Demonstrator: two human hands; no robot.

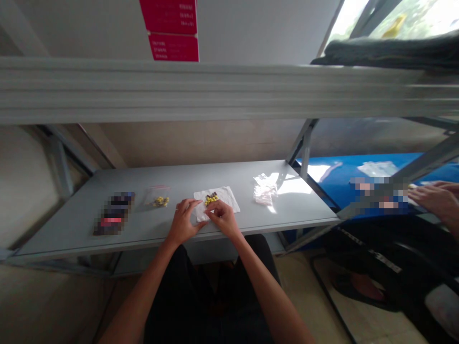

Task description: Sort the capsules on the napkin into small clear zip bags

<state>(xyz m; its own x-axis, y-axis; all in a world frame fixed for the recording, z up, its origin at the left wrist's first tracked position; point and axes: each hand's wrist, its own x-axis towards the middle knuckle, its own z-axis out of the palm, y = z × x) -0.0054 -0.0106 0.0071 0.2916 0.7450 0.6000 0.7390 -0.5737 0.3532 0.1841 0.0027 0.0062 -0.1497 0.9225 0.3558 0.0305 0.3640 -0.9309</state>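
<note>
A white tissue or cloth lies on the grey shelf tabletop in front of me, with a small pile of yellow and dark pieces on it, too small to name. At the tissue's left edge rests my left hand, its fingers and thumb spread apart in a curve with nothing seen between them. My right hand is over the tissue's front part, just below the pile. Its thumb and fingertips are pressed together, and whatever they hold is hidden.
To the left is a clear zip bag with similar yellow pieces; a blurred-out flat object lies farther left. Crumpled clear plastic bags lie right. A metal beam crosses above. Another person's hands are at a blue table.
</note>
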